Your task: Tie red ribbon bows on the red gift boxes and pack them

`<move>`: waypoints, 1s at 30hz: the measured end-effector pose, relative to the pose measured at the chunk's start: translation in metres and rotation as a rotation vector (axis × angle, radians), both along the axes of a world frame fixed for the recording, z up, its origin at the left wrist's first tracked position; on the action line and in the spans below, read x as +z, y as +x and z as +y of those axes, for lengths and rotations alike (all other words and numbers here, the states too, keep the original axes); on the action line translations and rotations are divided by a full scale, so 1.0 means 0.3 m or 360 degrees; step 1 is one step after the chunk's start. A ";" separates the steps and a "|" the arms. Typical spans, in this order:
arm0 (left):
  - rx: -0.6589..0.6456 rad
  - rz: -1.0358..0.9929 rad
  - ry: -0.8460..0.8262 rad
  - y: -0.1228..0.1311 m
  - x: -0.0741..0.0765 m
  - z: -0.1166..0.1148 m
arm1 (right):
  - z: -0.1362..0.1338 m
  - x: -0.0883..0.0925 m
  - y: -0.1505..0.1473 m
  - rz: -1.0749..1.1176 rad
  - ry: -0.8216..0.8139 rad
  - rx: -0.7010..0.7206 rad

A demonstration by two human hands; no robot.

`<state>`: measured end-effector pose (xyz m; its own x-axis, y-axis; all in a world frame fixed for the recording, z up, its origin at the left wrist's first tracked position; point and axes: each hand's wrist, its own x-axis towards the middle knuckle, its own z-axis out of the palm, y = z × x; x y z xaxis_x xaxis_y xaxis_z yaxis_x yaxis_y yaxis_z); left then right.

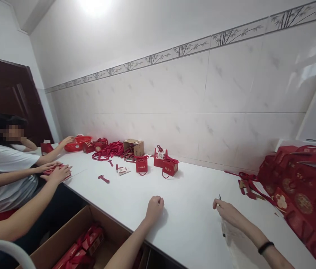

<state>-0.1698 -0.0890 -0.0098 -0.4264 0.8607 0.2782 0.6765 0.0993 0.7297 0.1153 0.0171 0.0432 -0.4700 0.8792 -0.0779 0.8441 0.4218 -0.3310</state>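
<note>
My left hand (154, 207) rests on the white table (191, 213) as a loose fist with nothing visible in it. My right hand (226, 211) lies further right, its fingers closed round a thin pen-like tool (220, 198) whose tip points up. A black band (265, 247) circles my right wrist. Small red gift boxes (169, 167) with ribbon handles stand beyond my hands near the wall.
A heap of flat red boxes (300, 190) fills the table's right end. Red ribbons (110, 150), a small brown carton (134, 147) and a red basket (77, 143) lie at the far left. Other people's hands (58, 172) work there. An open cardboard box (76, 243) sits below the table edge.
</note>
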 end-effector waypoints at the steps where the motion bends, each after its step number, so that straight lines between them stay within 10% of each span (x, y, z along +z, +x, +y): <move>1: 0.0062 0.0017 -0.0035 -0.016 -0.001 -0.006 | 0.014 0.021 -0.028 -0.0127 -0.0058 -0.0022; 9: 0.0147 0.0198 -0.0229 -0.005 -0.010 0.011 | 0.132 0.180 -0.450 -0.0106 0.0114 0.0160; 15: 0.0073 0.0303 -0.0355 -0.009 -0.016 0.012 | 0.277 0.166 -0.725 0.0074 0.0119 0.0064; 30: -0.0099 0.0174 -0.0345 -0.002 -0.002 0.008 | 0.470 0.041 -0.803 0.0390 0.0005 -0.0012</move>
<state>-0.1703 -0.0866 -0.0105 -0.3485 0.9288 0.1258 0.7598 0.2013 0.6182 -0.1255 0.1580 0.0553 -0.4678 0.8829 0.0404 0.7419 0.4171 -0.5250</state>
